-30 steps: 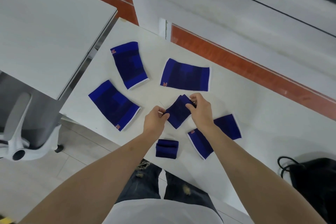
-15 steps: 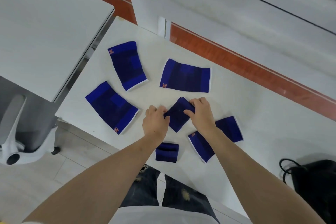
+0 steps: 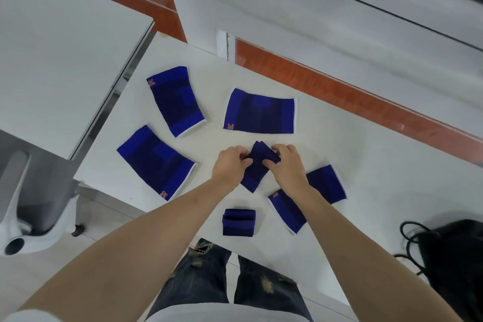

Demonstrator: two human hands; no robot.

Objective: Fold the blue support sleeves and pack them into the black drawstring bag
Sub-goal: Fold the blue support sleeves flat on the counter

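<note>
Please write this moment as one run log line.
step: folding | left hand + right hand: on sleeve | folded sleeve: near edge | bag: right

I see matt knitted cloth on the sleeves (image 3: 258,112) — white-trimmed at the ends. The table (image 3: 366,165) looks smooth, faintly glossy white laminate. At its right edge, the bag (image 3: 454,256) is dull black fabric.

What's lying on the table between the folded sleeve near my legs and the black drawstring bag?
In the head view, one flat blue sleeve, partly under the right forearm; beyond it, bare white table up to the bag.
</note>
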